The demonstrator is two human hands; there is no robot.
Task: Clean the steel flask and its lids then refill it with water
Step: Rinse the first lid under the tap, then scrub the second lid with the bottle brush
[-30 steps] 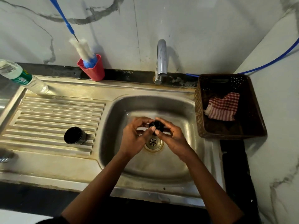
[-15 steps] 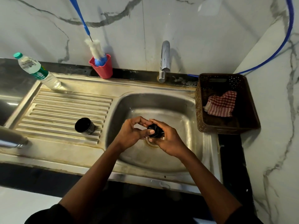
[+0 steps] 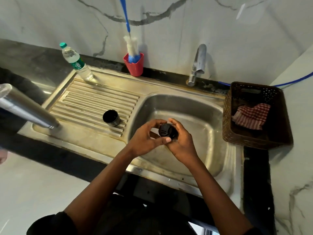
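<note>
**Q:** Entry one, black stopper lid (image 3: pixel 166 132). Where is it held?

**A:** It is held between both hands, over the sink basin (image 3: pixel 194 106). It is cupped from the right by the right hand (image 3: pixel 182 145), fingers curled round it. From the left it is pinched by the left hand (image 3: pixel 145 141), with the thumb laid under its upturned round face.

**Q:** Entry two, steel flask (image 3: pixel 25 107)?

**A:** It is found well to the left of the left hand, beyond the cup lid (image 3: pixel 111 118), which is set on the drainboard near that hand. Its foot is the end nearer the hands and its length runs away leftward — whether upright or tilted cannot be told.

**Q:** Which hand is nearer?

**A:** The left. A reach for cup lid or flask is judged to fall to it, while the tap (image 3: pixel 197 65) is placed beyond the right hand.
</note>
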